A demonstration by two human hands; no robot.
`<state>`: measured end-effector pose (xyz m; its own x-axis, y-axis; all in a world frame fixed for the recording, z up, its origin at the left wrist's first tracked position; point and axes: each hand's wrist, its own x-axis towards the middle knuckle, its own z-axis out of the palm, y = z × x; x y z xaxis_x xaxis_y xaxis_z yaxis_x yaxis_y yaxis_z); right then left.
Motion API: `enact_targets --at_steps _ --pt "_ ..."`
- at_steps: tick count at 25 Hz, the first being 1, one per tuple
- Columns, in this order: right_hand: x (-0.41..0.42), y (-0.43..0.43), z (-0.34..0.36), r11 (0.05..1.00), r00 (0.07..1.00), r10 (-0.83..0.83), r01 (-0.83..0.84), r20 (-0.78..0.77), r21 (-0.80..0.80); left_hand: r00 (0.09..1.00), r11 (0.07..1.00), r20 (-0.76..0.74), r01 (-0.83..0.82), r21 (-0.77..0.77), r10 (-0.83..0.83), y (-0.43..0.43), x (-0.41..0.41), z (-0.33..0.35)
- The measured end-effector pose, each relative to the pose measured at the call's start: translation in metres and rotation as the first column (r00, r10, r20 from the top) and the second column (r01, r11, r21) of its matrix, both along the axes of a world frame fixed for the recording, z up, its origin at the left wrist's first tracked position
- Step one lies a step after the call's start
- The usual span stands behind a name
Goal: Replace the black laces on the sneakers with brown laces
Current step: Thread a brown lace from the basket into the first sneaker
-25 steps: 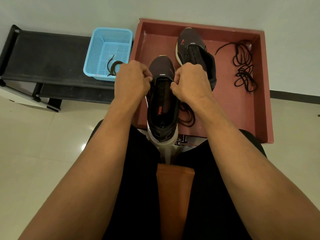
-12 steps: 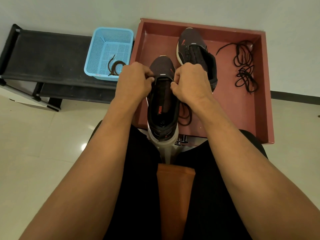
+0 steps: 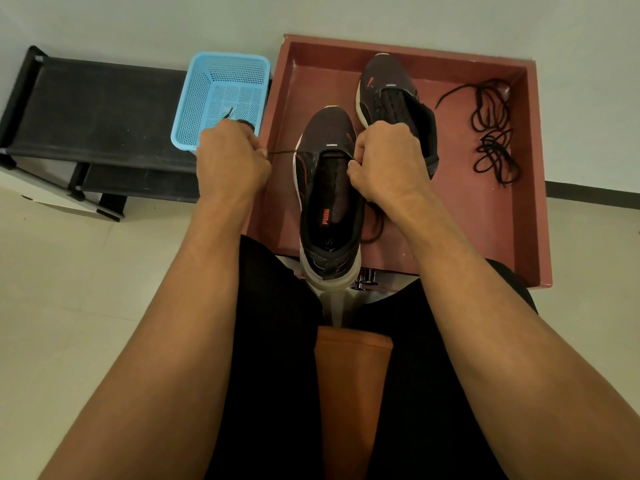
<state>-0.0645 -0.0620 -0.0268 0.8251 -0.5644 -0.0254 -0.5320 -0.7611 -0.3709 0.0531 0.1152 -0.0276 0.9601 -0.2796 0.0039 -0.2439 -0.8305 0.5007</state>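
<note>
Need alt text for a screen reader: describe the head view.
Left hand and right hand hold a thin brown lace taut through a dark mesh sneaker. A second dark sneaker and loose black laces lie in a red tray.

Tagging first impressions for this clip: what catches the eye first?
The left hand and right hand each pinch an end of a lace stretched taut across the near sneaker, at centre. Loose black laces lie on the right of the red tray, with a second sneaker at its back.
</note>
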Motion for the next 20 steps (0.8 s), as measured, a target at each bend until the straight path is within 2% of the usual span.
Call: enact_targets --at_steps 3,6,10,15,20 --pt "-0.001 -0.002 0.001 1.0 1.0 0.019 -0.019 0.005 0.003 0.97 0.975 -0.095 0.223 -0.013 -0.223 -0.015 -0.009 -0.004" --pt "0.0 -0.002 0.001 1.0 1.0 0.018 -0.018 0.006 0.006 0.954 0.957 -0.081 0.286 -0.053 -0.29 -0.028 -0.016 -0.005" --pt "0.001 -0.001 0.0 1.0 1.0 0.0 0.0 0.01 0.025 0.978 0.977 -0.031 0.204 -0.061 -0.206 -0.037 -0.016 -0.004" --pt "0.002 0.0 -0.002 0.998 1.0 -0.02 0.02 0.013 0.052 0.992 0.995 -0.084 0.097 -0.008 -0.097 -0.025 -0.007 -0.006" --pt "0.002 -0.001 -0.004 0.999 1.0 -0.012 0.011 0.025 0.048 0.976 0.994 -0.195 0.105 0.013 -0.1 -0.018 -0.005 -0.004"
